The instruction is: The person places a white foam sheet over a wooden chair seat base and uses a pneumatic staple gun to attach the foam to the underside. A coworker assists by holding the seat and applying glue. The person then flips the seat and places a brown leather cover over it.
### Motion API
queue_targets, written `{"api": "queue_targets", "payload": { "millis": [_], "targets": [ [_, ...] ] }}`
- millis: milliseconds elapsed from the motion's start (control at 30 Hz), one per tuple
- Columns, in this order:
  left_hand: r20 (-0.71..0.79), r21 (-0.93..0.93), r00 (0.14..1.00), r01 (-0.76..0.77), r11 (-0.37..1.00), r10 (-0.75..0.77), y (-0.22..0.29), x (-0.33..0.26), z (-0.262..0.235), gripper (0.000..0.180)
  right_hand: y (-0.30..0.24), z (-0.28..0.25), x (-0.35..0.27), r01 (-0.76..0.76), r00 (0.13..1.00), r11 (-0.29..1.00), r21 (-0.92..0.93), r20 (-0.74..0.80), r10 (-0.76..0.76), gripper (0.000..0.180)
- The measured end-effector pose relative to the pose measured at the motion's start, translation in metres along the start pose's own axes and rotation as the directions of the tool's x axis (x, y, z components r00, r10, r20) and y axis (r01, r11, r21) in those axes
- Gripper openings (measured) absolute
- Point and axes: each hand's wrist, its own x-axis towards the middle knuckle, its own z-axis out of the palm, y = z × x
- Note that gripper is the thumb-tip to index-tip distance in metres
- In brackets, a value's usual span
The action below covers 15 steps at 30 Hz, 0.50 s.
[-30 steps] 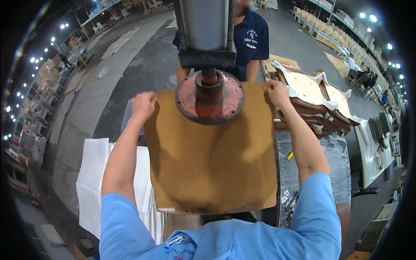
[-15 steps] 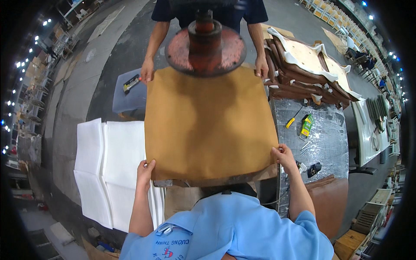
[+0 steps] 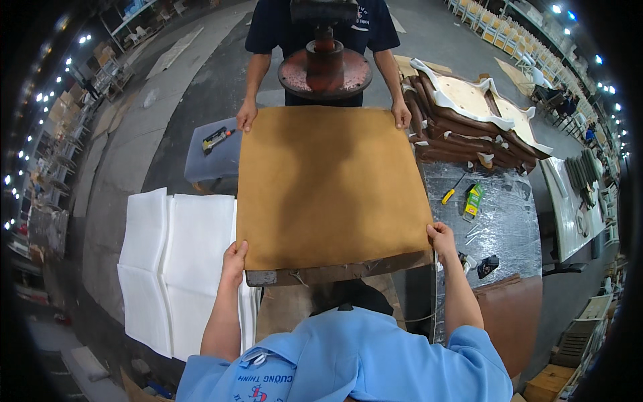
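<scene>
Lamps (image 3: 598, 59) glare along the left and right, a soft shadow (image 3: 315, 194) darkens the tan sheet (image 3: 395, 208), and bent edges fade to black.

Red disc (image 3: 325, 72) obstructs toward far side; room just above tan sheet (image 3: 335, 191) seems free.

And here are both arms, bare and reaching forward, hands well apart! The left hand (image 3: 233, 263) is pinched at the fingertips, thumb uppermost, with the left forearm (image 3: 223, 325) running up behind it. Across to the right hand (image 3: 442, 240), a touch farther forward, fingers curled, thumb pressed in, and the right forearm (image 3: 462, 295) slanting inward from elbow to wrist!
</scene>
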Motion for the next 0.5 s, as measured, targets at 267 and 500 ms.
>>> {"api": "queue_targets", "payload": {
  "millis": [267, 500],
  "targets": [
    [-0.001, 0.038, 1.000, 0.004, 0.999, -0.004, 0.002, -0.001, -0.007, 0.031, 0.003, 0.000, 0.012, -0.023, 0.998, 0.995, -0.094, 0.049, 0.028, 0.016],
    [-0.025, 0.080, 1.000, -0.005, 0.997, 0.007, -0.005, 0.000, 0.000, 0.037, -0.038, -0.047, 0.022, 0.173, 0.985, 0.847, -0.503, 0.099, -0.143, 0.025]
  ]
}}
